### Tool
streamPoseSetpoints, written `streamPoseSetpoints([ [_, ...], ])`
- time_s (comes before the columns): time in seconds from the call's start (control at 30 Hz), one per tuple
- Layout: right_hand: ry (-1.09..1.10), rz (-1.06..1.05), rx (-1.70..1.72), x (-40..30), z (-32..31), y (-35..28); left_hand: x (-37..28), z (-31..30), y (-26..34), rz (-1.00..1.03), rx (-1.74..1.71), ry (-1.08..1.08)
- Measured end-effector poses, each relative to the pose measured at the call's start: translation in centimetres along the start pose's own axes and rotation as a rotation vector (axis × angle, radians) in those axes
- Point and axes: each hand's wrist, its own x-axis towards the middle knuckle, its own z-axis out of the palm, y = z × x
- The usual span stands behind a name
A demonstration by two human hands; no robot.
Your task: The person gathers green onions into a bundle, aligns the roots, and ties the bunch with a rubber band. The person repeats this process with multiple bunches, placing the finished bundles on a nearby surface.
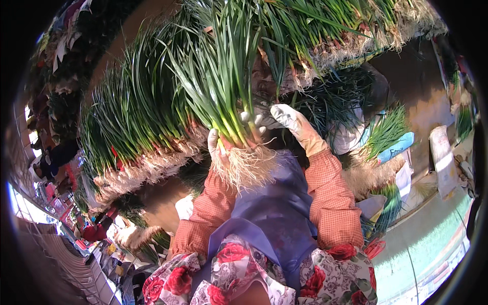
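My left hand (214, 146), in a pale glove, is closed around the lower stems of a bunch of green garlic (232, 126). Its white fingertips show on the bunch's far right side. The long leaves point away from me, and a shaggy mass of pale roots (246, 166) hangs towards my blue apron (267, 202). Just right of the stems is my gloved right hand (291, 118), fingers apart and pointing at the bunch. The glove is stained yellowish near the wrist. A thin stalk ends by its fingertip; whether they touch is not clear.
Beyond my left hand runs a long row of green garlic (152, 126), roots facing me. Another row (324, 34) lies at upper right. Loose dark leaves (335, 93) are heaped beyond my right hand. Tied bundles (389, 129), a blue printed bag (396, 148) and a white sack (442, 160) lie at right.
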Motion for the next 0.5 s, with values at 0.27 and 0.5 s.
streamPoseSetpoints([
  [0.27, -0.091, 0.018, -0.226, 2.9, 4.7, -1.3, -1.8, -1.9, -0.5, -0.056, 0.031, -0.027],
  [0.5, 0.501, -0.092, -0.219, 1.3, 5.7, -0.7, -1.6, -2.5, -1.1, -0.086, -0.072, -0.059],
])
